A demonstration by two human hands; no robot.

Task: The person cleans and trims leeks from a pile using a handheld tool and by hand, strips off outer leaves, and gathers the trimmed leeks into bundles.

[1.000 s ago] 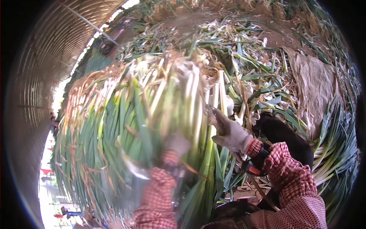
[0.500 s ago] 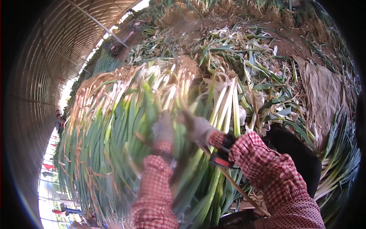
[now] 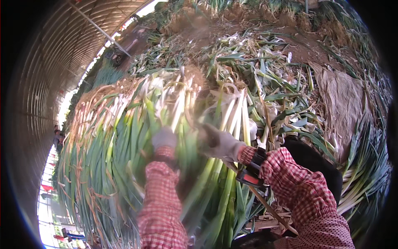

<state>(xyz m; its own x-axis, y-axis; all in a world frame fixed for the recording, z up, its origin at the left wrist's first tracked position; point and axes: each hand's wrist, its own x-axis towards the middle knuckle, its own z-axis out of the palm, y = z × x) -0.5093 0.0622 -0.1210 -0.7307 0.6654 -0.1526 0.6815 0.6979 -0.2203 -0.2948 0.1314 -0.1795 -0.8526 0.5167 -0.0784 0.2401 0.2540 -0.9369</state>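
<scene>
Checked sleeves (image 3: 161,199) rise from the lower frame toward long green stalks (image 3: 120,143) massed across its left and centre. The gloved left hand (image 3: 164,137), blurred, is over leaves at centre; the gloved right hand (image 3: 224,145), partly curled, is just right of it. Whether either pinches a stalk cannot be told. Work looks partway along: clean white stalks (image 3: 237,116) lie right of centre, while brown-rooted ones (image 3: 97,97) at left seem untreated. Beyond, leaf litter (image 3: 267,74) spreads across the upper centre. No brand, label or lettering is legible.
</scene>
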